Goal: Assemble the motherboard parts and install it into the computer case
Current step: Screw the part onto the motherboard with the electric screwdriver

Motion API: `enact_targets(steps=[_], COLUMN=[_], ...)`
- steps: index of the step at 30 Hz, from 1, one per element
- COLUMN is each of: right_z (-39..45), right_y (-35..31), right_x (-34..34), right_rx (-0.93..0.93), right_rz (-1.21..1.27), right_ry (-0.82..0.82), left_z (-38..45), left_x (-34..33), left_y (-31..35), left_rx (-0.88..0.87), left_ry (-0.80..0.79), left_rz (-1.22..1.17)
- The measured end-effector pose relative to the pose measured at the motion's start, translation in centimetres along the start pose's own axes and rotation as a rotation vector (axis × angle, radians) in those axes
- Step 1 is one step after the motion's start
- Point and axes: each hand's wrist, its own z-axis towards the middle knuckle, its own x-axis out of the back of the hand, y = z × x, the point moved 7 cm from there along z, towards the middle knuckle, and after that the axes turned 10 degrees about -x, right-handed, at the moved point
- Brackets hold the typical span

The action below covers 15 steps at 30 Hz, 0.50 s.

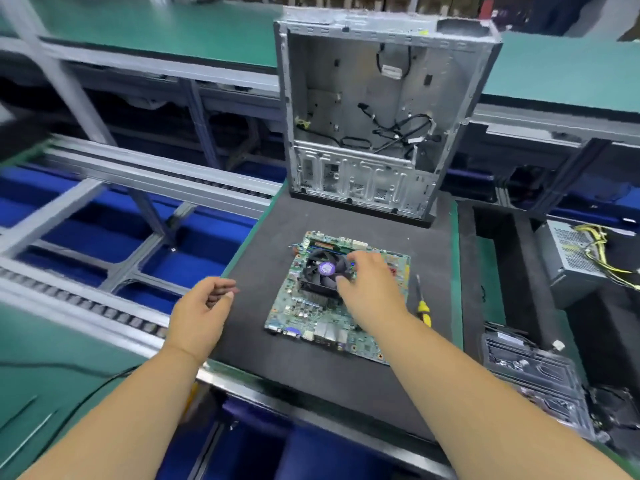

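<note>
A green motherboard (304, 317) lies flat on a dark foam mat (311, 368). A black cooler fan (320, 271) with a purple centre label sits on the board. My right hand (369, 289) reaches over the fan, its thumb and fingers curled round the fan's right side. My left hand (204, 313) hovers left of the board above the mat's edge, fingers loosely curled and holding nothing. Behind the board stands the open grey computer case (377, 109), with loose black cables inside.
A yellow-handled screwdriver (422, 303) lies on the mat right of the board. A grey power supply (575, 261) with yellow wires sits at the right. A metal drive bracket (533, 379) lies at the lower right. A roller conveyor (86, 299) with blue bins runs on the left.
</note>
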Motion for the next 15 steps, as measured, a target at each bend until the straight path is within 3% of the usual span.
enact_targets(steps=[9, 15], right_z=[-5.5, -10.4], right_y=[-14.2, -23.4], right_x=[-8.2, -18.2], right_rx=[0.302, 0.396], right_rz=[0.023, -0.065], right_ry=[-0.154, -0.365], left_z=[-3.4, -6.5], left_x=[14.4, 25.2], left_y=[-5.2, -11.3], left_rx=[0.136, 0.200], left_ry=[0.199, 0.233], left_rz=[-0.037, 0.040])
